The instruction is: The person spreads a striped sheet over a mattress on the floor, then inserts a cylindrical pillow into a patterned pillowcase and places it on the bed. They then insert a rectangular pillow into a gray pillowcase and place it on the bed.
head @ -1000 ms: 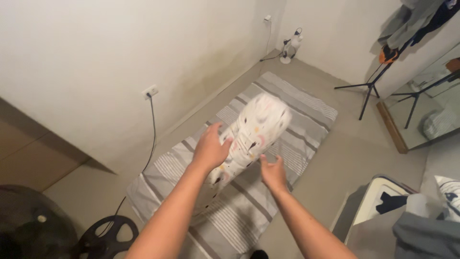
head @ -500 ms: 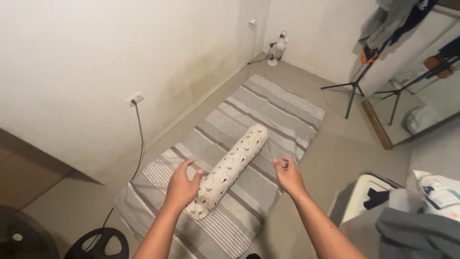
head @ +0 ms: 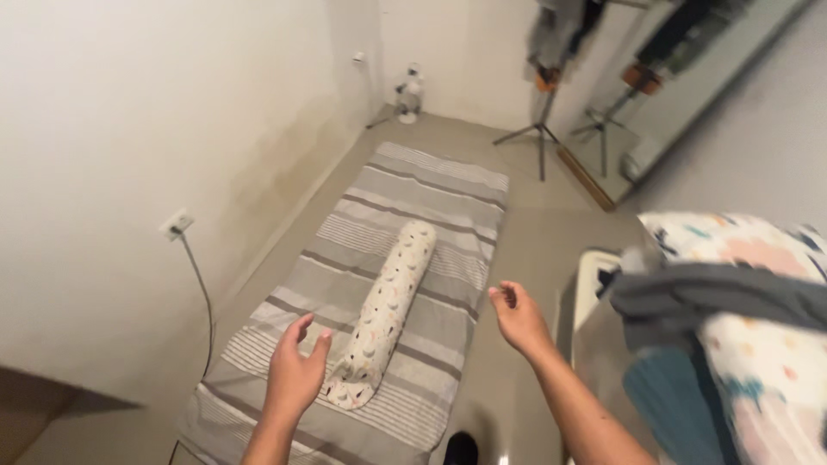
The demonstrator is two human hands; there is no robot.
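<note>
A long white bolster pillow [head: 386,312] with small coloured prints lies lengthwise on a grey striped mat [head: 439,202] on the floor. My left hand [head: 295,375] hovers open just left of the pillow's near end, not touching it. Over the mat's right edge my right hand [head: 518,317] hangs with its fingers loosely curled and nothing in it.
A white wall with a socket and a hanging cable [head: 200,284] runs along the left. At the right stands a pile of patterned pillows and grey cloth [head: 732,319]. A tripod stand [head: 540,129], a leaning mirror [head: 663,82] and a small fan [head: 410,93] are at the far end.
The pillow went from upright between my hands to lying flat on the mat. Both hands let go and drew back. The view swung right, showing the pile of bedding.
</note>
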